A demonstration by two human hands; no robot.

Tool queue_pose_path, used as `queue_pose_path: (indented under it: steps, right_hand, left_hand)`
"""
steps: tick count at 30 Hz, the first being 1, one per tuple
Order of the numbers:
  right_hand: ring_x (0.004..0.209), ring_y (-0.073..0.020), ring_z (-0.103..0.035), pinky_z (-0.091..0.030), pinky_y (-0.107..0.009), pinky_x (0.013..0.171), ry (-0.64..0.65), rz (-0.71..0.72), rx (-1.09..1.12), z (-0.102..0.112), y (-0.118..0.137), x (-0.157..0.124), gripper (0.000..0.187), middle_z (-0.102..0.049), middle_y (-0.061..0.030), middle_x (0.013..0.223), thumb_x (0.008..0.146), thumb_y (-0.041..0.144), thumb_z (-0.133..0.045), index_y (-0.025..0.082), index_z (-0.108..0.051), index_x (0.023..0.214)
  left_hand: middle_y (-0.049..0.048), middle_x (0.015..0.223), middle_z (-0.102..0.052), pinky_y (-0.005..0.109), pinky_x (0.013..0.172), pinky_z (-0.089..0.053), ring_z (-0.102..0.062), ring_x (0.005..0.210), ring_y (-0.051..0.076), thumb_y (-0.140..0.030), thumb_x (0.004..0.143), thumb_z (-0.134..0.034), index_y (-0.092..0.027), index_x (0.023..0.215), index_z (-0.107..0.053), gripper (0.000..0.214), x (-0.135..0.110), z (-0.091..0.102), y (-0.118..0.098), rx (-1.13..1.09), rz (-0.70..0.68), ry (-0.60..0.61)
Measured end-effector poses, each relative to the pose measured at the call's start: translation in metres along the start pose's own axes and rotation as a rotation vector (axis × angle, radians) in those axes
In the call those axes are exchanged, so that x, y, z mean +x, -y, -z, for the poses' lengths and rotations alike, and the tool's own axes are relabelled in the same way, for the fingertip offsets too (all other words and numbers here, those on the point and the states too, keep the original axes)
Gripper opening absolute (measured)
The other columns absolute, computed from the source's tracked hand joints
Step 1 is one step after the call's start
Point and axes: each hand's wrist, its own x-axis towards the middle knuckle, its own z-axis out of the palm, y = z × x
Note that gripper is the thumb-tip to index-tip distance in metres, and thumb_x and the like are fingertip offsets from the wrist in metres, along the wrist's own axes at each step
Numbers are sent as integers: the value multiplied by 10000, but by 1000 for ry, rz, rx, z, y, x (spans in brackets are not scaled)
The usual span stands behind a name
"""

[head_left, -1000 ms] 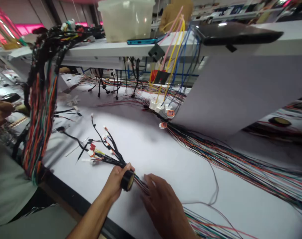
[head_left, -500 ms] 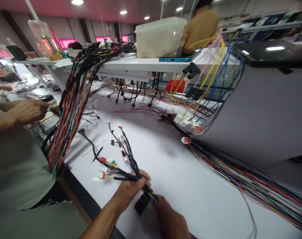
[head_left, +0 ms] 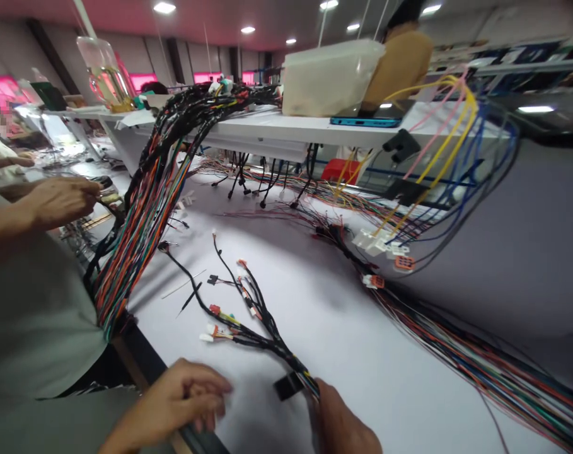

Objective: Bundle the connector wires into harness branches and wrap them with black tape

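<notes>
From my remote seat, the small wiring harness [head_left: 262, 318] lies on the work table [head_left: 290, 277], right up front; a thick harness bundle [head_left: 147, 221] hangs off the shelf [head_left: 267, 131] to its left; a co-worker [head_left: 31, 315] stands left of that; a long wire bundle [head_left: 470, 359] fans out on the right; a plastic tub [head_left: 331, 79] and a phone [head_left: 365, 122] sit on the shelf behind.

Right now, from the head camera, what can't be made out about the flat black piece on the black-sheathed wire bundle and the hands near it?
In the head view:
The flat black piece on the black-sheathed wire bundle: too blurred to identify.
The right hand: cut off by the bottom edge, hiding its grip.
The left hand: motion blur hides its fingers.
The small dark object by a co-worker's hand: too small to name.
</notes>
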Motion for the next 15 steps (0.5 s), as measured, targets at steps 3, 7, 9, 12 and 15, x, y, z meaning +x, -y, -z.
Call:
queue_pose_path:
  steps: [3,7,9,12,15]
  right_hand:
    - [487,-180,-629,-427,-256,450,-9,58,-55,3,0,0,176,-642,9,640,928,240,-322,259,-472,1017]
    - [484,-167,-607,-448,-252,484,-69,206,-116,6,-5,-2,245,-628,-6,647,905,170,-301,226,-479,1064]
    - [525,-171,-622,-471,-257,515,-103,253,-141,7,-11,-5,298,-650,-29,705,883,122,-298,218,-482,1096]
    - [594,-185,-653,-509,-272,557,-131,284,-179,5,-23,-9,350,-685,-62,818,853,90,-319,222,-494,1126]
    - [621,-190,-669,-525,-265,562,-107,348,-166,4,-36,-11,349,-702,-66,858,844,118,-378,222,-485,1160]
  left_hand:
    - [117,939,-699,340,859,-431,-601,926,250,-287,805,-607,-215,878,-749,175,6,20,-28,303,-385,-312]
    - [92,944,-707,352,896,-406,-597,932,242,-208,800,-560,-251,961,-741,246,62,42,-47,635,-471,-20]
    - [77,935,-710,315,829,-438,-614,873,230,-179,750,-587,-254,964,-742,274,87,48,-50,689,-365,299]
    - [59,835,-714,250,628,-462,-618,712,200,-200,724,-601,-233,879,-760,225,104,51,-52,683,-234,651]
    - [42,659,-668,236,508,-407,-555,563,174,-257,727,-616,-210,713,-747,140,103,49,-53,695,-207,690]
